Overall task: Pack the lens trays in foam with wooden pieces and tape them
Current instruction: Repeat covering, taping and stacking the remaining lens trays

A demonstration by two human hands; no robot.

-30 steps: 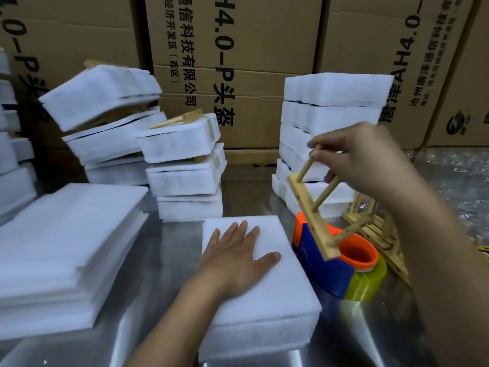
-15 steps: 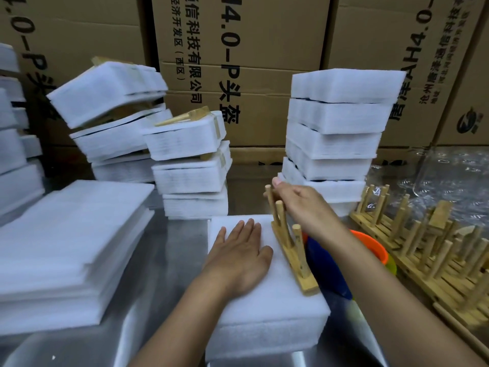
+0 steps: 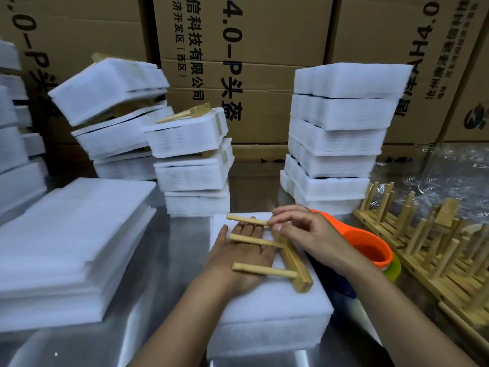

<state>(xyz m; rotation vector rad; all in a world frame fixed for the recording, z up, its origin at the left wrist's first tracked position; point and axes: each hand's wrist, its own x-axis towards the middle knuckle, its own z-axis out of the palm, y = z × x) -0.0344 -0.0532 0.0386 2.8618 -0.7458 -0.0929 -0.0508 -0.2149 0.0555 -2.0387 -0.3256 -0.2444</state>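
A white foam-wrapped pack [image 3: 272, 313] lies on the steel table in front of me. My left hand [image 3: 238, 258] rests flat on its top, fingers straight. A wooden piece [image 3: 288, 256], a bar with three pegs, lies across the pack with its pegs over the back of my left hand. My right hand [image 3: 299, 231] pinches the far end of that piece between thumb and fingers.
Stacks of taped foam packs [image 3: 338, 133] stand behind and at the left [image 3: 190, 160]. Flat foam sheets [image 3: 68, 245] pile at the left. An orange and blue tape dispenser [image 3: 367, 250] sits right of the pack. More wooden peg racks [image 3: 423, 247] lie at the right. Cardboard boxes [image 3: 238, 49] form the back wall.
My right hand carried the wooden piece from above the tape dispenser down onto the foam pack and tipped it over, so its pegs now lie across my left hand.
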